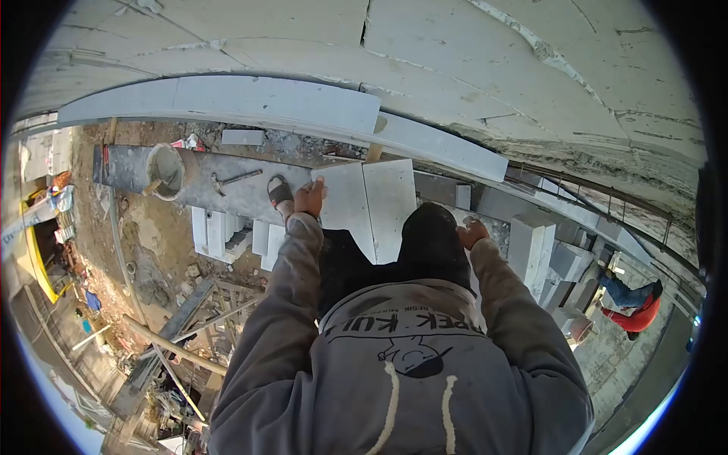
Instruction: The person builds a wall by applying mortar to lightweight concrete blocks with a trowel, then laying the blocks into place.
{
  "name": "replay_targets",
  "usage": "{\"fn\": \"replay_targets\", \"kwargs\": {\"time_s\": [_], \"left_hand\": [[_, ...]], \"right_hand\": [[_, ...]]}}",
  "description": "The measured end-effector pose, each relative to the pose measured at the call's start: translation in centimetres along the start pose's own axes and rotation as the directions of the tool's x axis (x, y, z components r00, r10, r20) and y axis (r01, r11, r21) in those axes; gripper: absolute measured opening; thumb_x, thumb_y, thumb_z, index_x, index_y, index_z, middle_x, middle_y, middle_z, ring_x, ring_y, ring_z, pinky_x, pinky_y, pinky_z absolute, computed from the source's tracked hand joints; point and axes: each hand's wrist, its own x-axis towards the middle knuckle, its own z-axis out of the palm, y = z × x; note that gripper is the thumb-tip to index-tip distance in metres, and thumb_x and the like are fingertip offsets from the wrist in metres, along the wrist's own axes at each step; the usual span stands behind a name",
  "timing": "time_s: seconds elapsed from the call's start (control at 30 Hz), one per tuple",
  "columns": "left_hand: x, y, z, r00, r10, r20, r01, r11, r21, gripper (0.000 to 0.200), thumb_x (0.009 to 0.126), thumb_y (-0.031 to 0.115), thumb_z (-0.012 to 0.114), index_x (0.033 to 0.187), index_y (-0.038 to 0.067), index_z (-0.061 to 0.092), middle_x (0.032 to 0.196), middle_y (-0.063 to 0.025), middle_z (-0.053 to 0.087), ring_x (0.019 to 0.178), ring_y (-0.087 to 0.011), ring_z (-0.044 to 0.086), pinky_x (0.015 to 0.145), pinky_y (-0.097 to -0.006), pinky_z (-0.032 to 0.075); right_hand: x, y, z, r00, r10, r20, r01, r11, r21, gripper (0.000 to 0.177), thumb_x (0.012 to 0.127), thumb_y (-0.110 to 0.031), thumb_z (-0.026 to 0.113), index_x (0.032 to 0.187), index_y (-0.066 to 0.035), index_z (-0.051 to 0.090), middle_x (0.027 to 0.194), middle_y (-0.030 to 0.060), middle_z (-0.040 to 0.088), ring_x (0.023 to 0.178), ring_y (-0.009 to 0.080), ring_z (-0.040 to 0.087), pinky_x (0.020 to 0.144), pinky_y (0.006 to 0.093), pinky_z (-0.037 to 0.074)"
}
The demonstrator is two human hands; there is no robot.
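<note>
Two pale lightweight blocks, a left one (343, 193) and a right one (390, 186), lie side by side in front of my body, their near ends partly hidden by my legs. My left hand (309, 198) is closed against the outer edge of the left block, beside my sandalled foot (279, 191). Beyond my right knee, my right hand (472, 232) has its fingers curled; what they grip, if anything, is hidden. A hammer (235, 180) rests on the plank (216, 163) to the left, near a bucket (167, 173) of grey mortar with a tool in it.
A row of pale blocks (250, 98) runs along the wall ahead. More blocks are stacked below the plank (216, 231) and at right (531, 243). Bare rebar (591, 186) lines the wall's right part. Far below right, a person in red (644, 312) bends over.
</note>
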Motion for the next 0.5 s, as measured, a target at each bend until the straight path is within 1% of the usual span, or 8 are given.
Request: {"fn": "replay_targets", "kwargs": {"time_s": [0.03,0.17,0.23,0.27,0.33,0.37,0.4,0.5], "left_hand": [[-2.2,0.0,1.7,1.0,0.009,0.02,-0.008,1.0,-0.03,0.04,0.082,0.033,0.056,0.083,-0.006,0.062,0.072,-0.0091,0.063,0.068,-0.0147,0.06,0.062,-0.0233,0.044],[-10.2,-0.5,3.8,0.994,-0.078,0.072,0.018,0.791,0.611,0.028,0.077,0.024,0.055,0.089,0.001,0.064,0.08,-0.0146,0.065,0.081,-0.0271,0.063,0.074,-0.0335,0.047],[-14.4,-2.2,2.6,0.986,0.158,0.055,-0.155,0.736,0.659,0.042,0.074,0.027,0.057,0.108,0.002,0.056,0.1,-0.0196,0.06,0.095,-0.032,0.058,0.085,-0.037,0.044],[-16.0,-1.2,1.3,0.992,-0.045,0.118,-0.052,0.702,0.71,0.05,0.073,0.031,0.059,0.112,0.0,0.053,0.107,-0.0219,0.057,0.099,-0.0331,0.056,0.086,-0.0373,0.043],[-16.8,-6.3,-2.1,0.994,0.03,0.106,-0.099,0.667,0.738,0.059,0.072,0.042,0.061,0.11,-0.003,0.054,0.109,-0.0233,0.055,0.103,-0.0333,0.053,0.088,-0.0378,0.041],[-18.1,-5.3,-2.7,0.993,-0.098,0.059,0.014,0.618,0.786,0.061,0.071,0.045,0.062,0.109,-0.002,0.055,0.11,-0.0231,0.054,0.104,-0.033,0.052,0.089,-0.0381,0.04],[-18.4,-6.6,-3.6,0.999,0.031,0.035,-0.046,0.587,0.808,0.05,0.072,0.042,0.062,0.094,-0.003,0.061,0.09,-0.0219,0.062,0.089,-0.0346,0.059,0.079,-0.0398,0.045],[-19.2,-2.9,-3.5,0.999,-0.043,0.015,0.01,0.538,0.843,0.041,0.072,0.039,0.062,0.087,0.001,0.062,0.084,-0.0214,0.063,0.084,-0.0355,0.06,0.075,-0.0413,0.046]], "right_hand": [[0.6,2.2,-0.4,0.993,0.035,0.115,-0.036,0.999,0.003,0.051,0.076,-0.034,0.053,0.11,0.003,0.053,0.11,0.0251,0.053,0.108,0.036,0.049,0.092,0.0385,0.038],[0.3,5.2,1.0,0.998,-0.002,0.057,0.003,1.0,-0.022,0.054,0.077,-0.036,0.054,0.114,0.003,0.049,0.109,0.0259,0.053,0.106,0.0358,0.05,0.09,0.0379,0.039],[-4.1,0.8,-1.1,0.98,-0.188,-0.066,0.195,0.971,0.136,0.054,0.08,-0.037,0.052,0.117,0.001,0.047,0.111,0.0236,0.052,0.106,0.0371,0.049,0.091,0.0394,0.039],[-6.0,-0.6,-1.4,0.931,-0.337,-0.141,0.358,0.917,0.175,0.052,0.08,-0.038,0.052,0.117,-0.001,0.047,0.112,0.0216,0.05,0.105,0.0363,0.048,0.091,0.0392,0.039],[-8.5,-1.7,-1.0,0.848,-0.53,-0.028,0.529,0.839,0.13,0.052,0.078,-0.041,0.055,0.116,-0.007,0.051,0.117,0.0175,0.047,0.113,0.033,0.041,0.095,0.0409,0.033],[-9.4,-1.9,-0.4,0.842,-0.539,-0.034,0.537,0.842,-0.038,0.049,0.076,-0.042,0.056,0.112,-0.009,0.055,0.118,0.0159,0.046,0.116,0.0319,0.038,0.098,0.0423,0.029],[-9.6,-2.2,-0.2,0.847,-0.522,-0.096,0.524,0.852,-0.013,0.043,0.076,-0.039,0.058,0.107,-0.009,0.058,0.114,0.0143,0.047,0.114,0.03,0.039,0.096,0.0422,0.03],[-9.4,-2.5,0.3,0.864,-0.482,-0.145,0.494,0.868,0.058,0.031,0.074,-0.032,0.06,0.096,-0.01,0.062,0.106,0.0115,0.05,0.108,0.0278,0.043,0.093,0.0422,0.032]]}}
